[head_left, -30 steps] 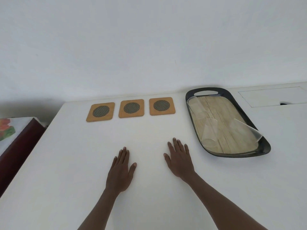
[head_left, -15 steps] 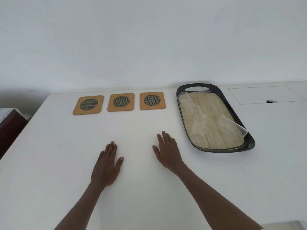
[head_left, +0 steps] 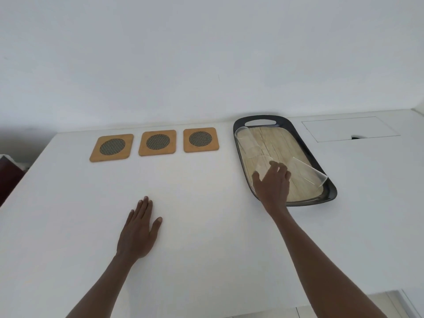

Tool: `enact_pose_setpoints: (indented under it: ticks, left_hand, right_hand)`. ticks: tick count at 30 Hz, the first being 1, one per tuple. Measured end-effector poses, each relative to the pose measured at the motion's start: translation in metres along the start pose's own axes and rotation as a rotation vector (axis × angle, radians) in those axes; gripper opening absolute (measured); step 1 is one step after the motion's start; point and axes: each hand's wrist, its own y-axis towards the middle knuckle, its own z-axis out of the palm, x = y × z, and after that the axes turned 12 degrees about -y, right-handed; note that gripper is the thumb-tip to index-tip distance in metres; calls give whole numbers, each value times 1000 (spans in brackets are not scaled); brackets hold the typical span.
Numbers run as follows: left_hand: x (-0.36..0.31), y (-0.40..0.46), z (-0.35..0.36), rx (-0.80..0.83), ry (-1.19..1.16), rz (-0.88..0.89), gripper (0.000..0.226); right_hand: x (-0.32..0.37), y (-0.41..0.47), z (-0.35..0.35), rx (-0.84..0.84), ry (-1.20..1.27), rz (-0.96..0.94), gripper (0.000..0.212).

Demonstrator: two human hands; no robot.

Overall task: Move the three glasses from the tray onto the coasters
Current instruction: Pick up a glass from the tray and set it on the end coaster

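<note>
Three clear glasses stand on a dark oval tray (head_left: 305, 143) with a wood-look floor, at the right of the white table. The far glass (head_left: 246, 140) is by the tray's left rim, the right glass (head_left: 307, 173) near its front right. My right hand (head_left: 273, 182) is curled around the near middle glass (head_left: 262, 165), fingers blurred, glass still on the tray. Three cork coasters with dark mesh centres lie in a row: left coaster (head_left: 112, 146), middle coaster (head_left: 157, 142), right coaster (head_left: 200, 139). My left hand (head_left: 140, 230) rests flat on the table.
The white table (head_left: 206, 226) meets a white wall at the back. A flush rectangular panel (head_left: 351, 128) lies right of the tray. A dark red piece of furniture (head_left: 6, 180) stands off the table's left edge.
My right hand has left the table and moved right and forward onto the near middle glass in the tray. My left hand stays flat. The camera view has shifted a little.
</note>
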Motion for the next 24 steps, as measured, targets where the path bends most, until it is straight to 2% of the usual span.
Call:
enact_pose_setpoints:
  ticks: [9,15,20,24]
  left_hand:
    - [-5,-1,-1,11,11,-27,68]
    - [-11,-2,0,37,21,-64,69]
    - [-30,1,9,-1,3,-144,62]
    - [-32,0,8,-15,8,-142,66]
  right_hand:
    - [-12,8,15,182,-6,184,74]
    - [-5,12,23,257,26,223,83]
    - [-6,12,28,273,65,216,76]
    - [-7,15,29,266,121,227,67]
